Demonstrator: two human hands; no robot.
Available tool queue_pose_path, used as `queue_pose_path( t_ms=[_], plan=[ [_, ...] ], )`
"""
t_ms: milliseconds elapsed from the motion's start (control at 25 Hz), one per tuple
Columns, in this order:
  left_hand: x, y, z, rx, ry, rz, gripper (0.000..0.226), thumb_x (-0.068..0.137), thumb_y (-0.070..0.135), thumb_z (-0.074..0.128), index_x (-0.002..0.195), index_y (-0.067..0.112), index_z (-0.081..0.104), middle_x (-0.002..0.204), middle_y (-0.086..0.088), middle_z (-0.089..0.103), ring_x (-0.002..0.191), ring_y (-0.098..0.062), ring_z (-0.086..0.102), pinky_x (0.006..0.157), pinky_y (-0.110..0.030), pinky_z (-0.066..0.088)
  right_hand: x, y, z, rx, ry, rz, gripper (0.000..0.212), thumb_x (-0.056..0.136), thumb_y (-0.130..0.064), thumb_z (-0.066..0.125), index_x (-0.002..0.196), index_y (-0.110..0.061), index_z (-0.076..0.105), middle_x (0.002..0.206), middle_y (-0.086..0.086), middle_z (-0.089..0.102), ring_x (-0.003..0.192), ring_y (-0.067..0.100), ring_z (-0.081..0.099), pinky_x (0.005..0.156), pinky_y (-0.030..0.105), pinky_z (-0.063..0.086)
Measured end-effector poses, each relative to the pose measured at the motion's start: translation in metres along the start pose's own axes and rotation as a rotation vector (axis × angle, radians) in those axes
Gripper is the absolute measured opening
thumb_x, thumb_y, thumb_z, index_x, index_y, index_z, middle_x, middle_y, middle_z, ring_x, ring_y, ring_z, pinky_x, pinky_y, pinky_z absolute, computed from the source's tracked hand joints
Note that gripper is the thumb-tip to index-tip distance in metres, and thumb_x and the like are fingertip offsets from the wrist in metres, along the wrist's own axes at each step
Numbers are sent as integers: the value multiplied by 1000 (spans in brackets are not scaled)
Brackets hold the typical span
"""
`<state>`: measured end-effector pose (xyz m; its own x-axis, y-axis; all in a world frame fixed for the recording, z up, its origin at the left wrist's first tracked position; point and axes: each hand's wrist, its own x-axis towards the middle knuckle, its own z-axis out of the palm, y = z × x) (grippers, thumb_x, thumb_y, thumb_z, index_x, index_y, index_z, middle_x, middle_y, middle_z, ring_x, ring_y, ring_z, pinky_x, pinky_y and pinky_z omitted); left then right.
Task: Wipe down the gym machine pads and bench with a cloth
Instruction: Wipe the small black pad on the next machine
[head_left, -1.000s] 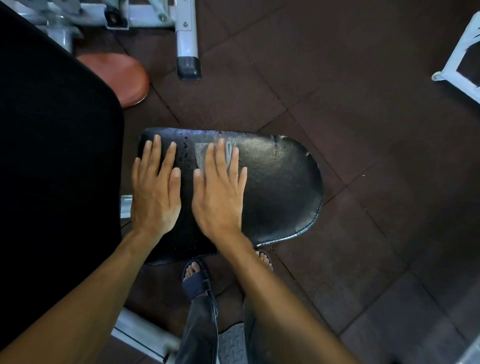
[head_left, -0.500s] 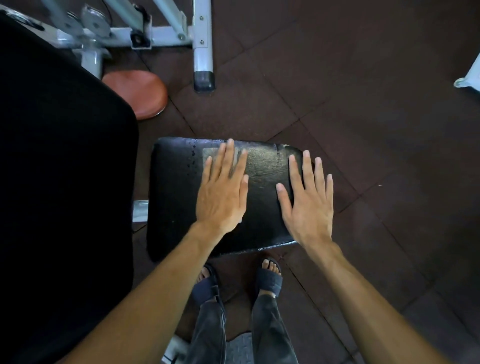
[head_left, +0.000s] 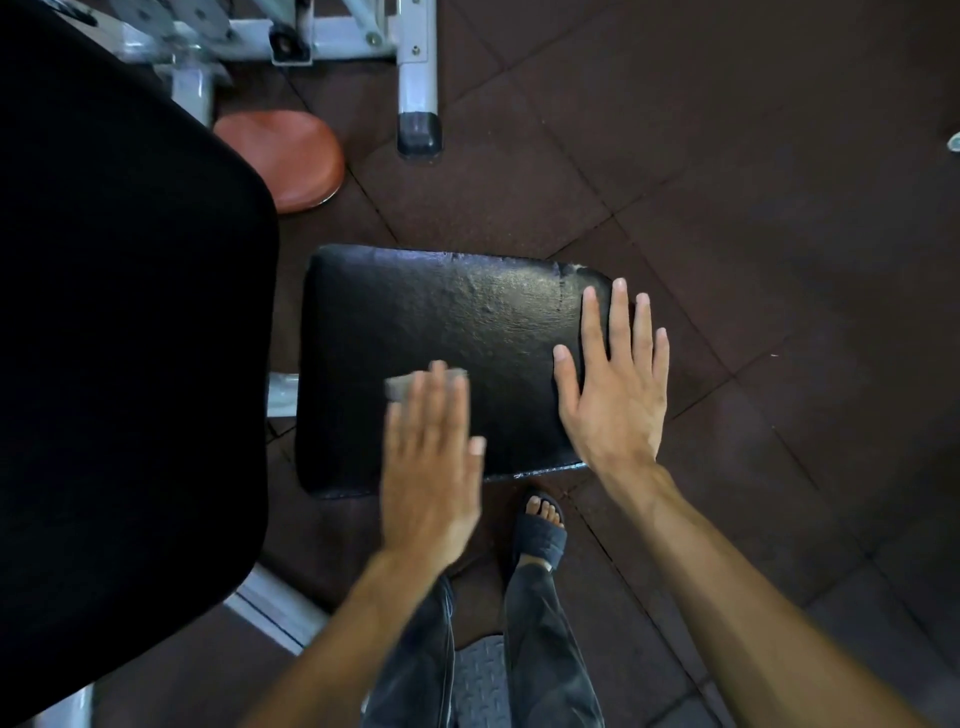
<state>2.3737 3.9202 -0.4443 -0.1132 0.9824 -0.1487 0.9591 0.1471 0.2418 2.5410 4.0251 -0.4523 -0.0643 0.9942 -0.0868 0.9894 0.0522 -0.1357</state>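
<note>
Cloth looks thin and limp; we'd pin it flat. Our left hand presses it to the bench, fingers straight; right hand rests flat, empty, on the bench's edge.

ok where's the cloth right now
In the head view the cloth sits on the left half of the black seat pad, under the fingers of the left hand; the right hand rests on the pad's right edge.

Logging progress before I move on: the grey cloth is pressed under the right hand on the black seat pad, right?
Not quite: the head view shows the grey cloth under the left hand on the black seat pad; the right hand holds nothing.
</note>
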Motion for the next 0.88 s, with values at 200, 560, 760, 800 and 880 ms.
queue_pose_path(
  t_ms=[200,560,760,800,880],
  plan=[
    [98,15,-12,-12,-34,187,57,106,35,14,159,17,3,168,-4,-1,155,-22,-3,126,-47,10,3,8,0,45,8,-38,61,103,-49,23,158,-22,15,167,6,8,154,27,7,124,49,17],
    [21,-20,-4,-116,67,-179,60,105,34,18,157,7,9,167,-12,7,155,-27,5,125,-48,10,-2,1,1,47,22,1,61,103,-49,22,158,-23,16,167,4,6,155,26,5,124,47,12],
    [64,90,-1,-425,-34,-54,59,107,36,16,157,13,-5,167,-6,-3,155,-20,-8,126,-45,1,1,17,-4,333,-20,-23,55,105,-40,29,157,-23,21,167,-2,8,155,17,0,126,45,8],
    [71,95,-5,-524,-45,-25,59,107,36,17,157,15,-8,167,-3,-6,154,-17,-11,126,-44,-1,1,21,-7,515,-31,7,52,106,-35,31,156,-21,24,167,-4,12,155,13,0,126,45,8],
    [75,79,-13,-701,-16,21,58,108,33,19,158,17,-7,167,1,-8,154,-11,-11,127,-43,-1,-7,26,-15,799,-13,121,49,107,-30,34,155,-18,29,165,-5,20,154,7,4,126,44,12]
  ],
)
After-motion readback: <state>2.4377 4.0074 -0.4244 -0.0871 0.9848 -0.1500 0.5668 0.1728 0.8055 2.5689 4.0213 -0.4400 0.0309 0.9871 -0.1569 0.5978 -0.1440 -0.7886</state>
